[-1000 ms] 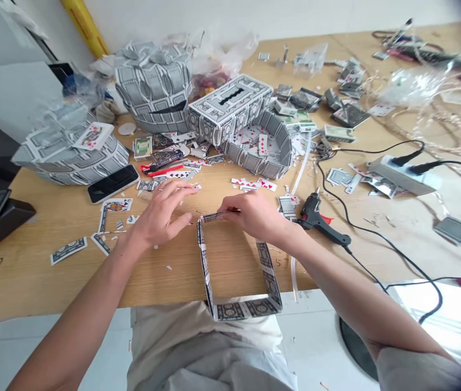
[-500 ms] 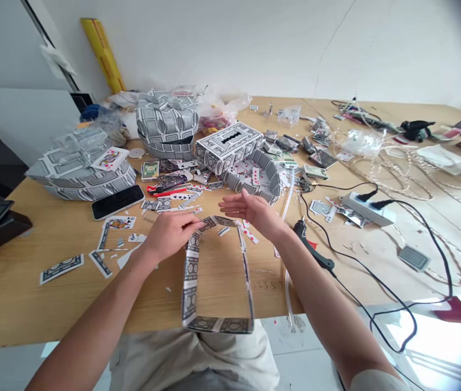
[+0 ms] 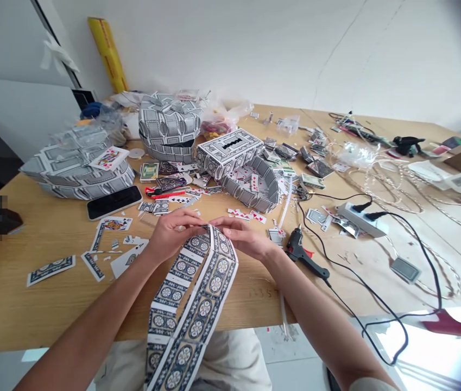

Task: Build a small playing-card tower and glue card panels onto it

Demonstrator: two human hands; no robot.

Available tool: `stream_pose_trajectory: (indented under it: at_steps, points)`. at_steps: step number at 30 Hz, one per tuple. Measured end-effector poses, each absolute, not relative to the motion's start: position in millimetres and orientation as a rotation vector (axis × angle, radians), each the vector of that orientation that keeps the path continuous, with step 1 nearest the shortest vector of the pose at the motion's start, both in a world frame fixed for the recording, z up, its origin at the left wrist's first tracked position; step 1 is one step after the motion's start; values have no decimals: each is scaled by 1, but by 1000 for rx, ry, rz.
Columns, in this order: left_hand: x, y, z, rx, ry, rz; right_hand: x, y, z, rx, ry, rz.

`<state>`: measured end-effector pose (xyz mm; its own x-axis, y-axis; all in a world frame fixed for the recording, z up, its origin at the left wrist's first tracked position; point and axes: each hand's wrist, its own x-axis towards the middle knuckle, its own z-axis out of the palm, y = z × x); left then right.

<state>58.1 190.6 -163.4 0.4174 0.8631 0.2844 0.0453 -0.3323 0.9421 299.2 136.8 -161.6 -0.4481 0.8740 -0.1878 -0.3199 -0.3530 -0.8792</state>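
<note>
A long strip loop made of joined playing cards (image 3: 203, 312), with dark patterned backs, hangs tilted over the table's front edge toward my lap. My left hand (image 3: 175, 233) pinches its upper end from the left. On the other side of that end, my right hand (image 3: 246, 237) grips it with thumb and fingers close to the left fingertips. The fingers partly hide the join there. Beyond my hands lies a curved card frame (image 3: 250, 190) with a card-covered box (image 3: 230, 151) resting partly on it. Cut red-suit card strips (image 3: 246, 215) lie just past my right hand.
To the right are a black glue gun (image 3: 305, 255), its cord, a white power strip (image 3: 362, 219) and coiled rope. A phone (image 3: 115, 202), a red cutter (image 3: 165, 193), loose cards and two card-woven lidded baskets (image 3: 171, 125) occupy the left and back.
The loop was standing as an open rectangle; now it is turned and tilted, its patterned outer face showing. My right hand, earlier spread and apart, has closed on its upper end beside my left.
</note>
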Motion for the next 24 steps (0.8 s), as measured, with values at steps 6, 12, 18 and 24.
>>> stream_pose_trajectory:
  at_steps: [6,12,18,24]
  points:
    - [53,194,-165,1613,876,865,307,133,-151,-910,-998,1704]
    - [44,203,-160,1603,888,849,315,137,-145,-942,-845,1370]
    - [39,186,-133,1869,750,991,317,129,-142,-1050,-1003,796]
    - [52,137,-84,2068,742,812,287,79,-114,-1087,-1459,167]
